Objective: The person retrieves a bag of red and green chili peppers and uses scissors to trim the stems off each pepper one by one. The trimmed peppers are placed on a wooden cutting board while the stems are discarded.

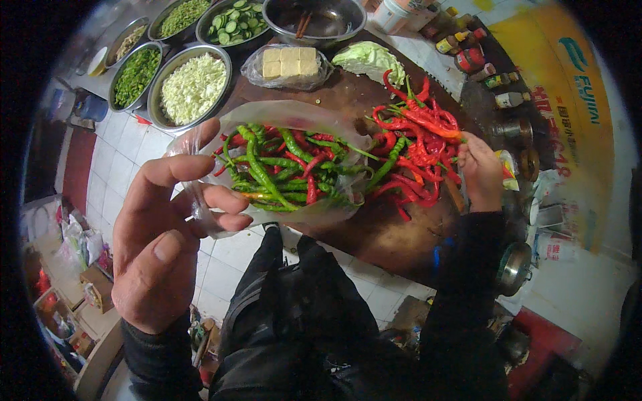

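My left hand [165,220] is at the left, its fingers hooked through the gathered edge of a clear plastic bag [301,111]. The bag lies with its mouth open, and green chili peppers [263,173] mixed with red ones show in it. To the right of the bag a heap of long red chili peppers [421,135] lies on the brown tabletop [396,235], with a green pepper between heap and bag. My right hand [479,168] is at the heap's right edge, thumb and fingers pinched on the stem end of a red chili pepper.
Beyond the bag are tofu blocks [289,62] on plastic wrap, a cabbage piece [371,60] and a steel bowl [315,37] with chopsticks. Bowls of shredded cabbage [193,89], chopped greens [135,77] and sliced cucumber [238,24] stand upper left. Several bottles and jars [470,60] line the right.
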A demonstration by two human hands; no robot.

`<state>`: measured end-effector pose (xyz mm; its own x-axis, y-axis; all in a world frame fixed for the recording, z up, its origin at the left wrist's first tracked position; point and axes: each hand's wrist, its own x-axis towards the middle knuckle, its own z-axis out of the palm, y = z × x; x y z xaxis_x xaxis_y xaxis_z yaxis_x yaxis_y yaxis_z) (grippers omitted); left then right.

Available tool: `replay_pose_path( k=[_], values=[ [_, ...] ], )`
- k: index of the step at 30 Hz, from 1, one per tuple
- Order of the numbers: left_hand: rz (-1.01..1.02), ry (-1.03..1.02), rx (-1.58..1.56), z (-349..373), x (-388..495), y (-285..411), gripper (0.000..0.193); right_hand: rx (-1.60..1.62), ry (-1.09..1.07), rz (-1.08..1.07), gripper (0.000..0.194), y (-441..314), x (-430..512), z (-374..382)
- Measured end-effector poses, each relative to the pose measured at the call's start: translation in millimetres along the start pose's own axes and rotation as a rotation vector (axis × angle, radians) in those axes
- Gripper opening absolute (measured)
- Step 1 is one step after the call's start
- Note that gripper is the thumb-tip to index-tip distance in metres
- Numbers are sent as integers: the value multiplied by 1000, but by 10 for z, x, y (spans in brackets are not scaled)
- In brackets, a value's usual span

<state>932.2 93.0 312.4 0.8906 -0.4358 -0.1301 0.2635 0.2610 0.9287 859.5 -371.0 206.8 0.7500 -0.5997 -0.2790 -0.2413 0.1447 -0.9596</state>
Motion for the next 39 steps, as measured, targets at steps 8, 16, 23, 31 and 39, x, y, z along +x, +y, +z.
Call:
replay_pose_path(
  k=[8,16,23,31,39],
  values=[
    [-1,-3,8,53,12,1,70,-871,-601,-804,22,130,-762,1128],
    [-19,11,4,76,-68,18,70,-896,-811,-1087,32,233,-718,1755],
    [-90,-10,-9,48,-94,36,69,-314,-519,-279,8,-314,-867,1472],
    [-122,17,15,86,-113,42,74,-840,78,-490,22,-462,-420,620],
    [-158,-64,-30,93,-239,46,73,-709,-842,-763,14,242,-932,1594]
  ],
)
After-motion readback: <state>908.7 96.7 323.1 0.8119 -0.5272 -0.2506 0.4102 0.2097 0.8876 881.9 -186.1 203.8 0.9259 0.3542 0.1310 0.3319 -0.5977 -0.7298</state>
